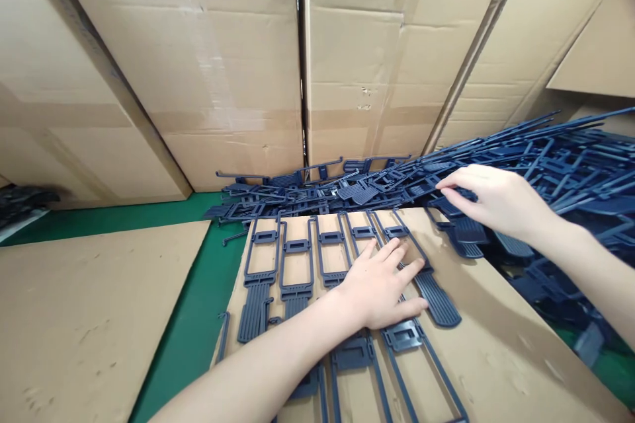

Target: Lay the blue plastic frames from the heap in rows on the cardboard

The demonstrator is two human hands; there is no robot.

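My left hand (383, 284) lies with fingers spread over dark blue plastic frames set in rows on a cardboard sheet (501, 344). Beneath its fingers is a frame with a ribbed, paddle-shaped end (437, 297). Nearer me, another row of frames (404, 337) points the opposite way, partly covered by my left forearm. My right hand (496, 201) hovers at the sheet's right edge, thumb and index fingertips drawn together in a pinch. What they hold, if anything, I cannot make out. Just below it is a ribbed plastic piece (466, 236).
A tangled heap of the same frames (560, 172) spreads along the back and right. Tall cardboard boxes (238, 66) stand behind it. Another cardboard sheet (89, 317) lies at left on the green surface (198, 297). Dark plastic bagging (24, 201) sits far left.
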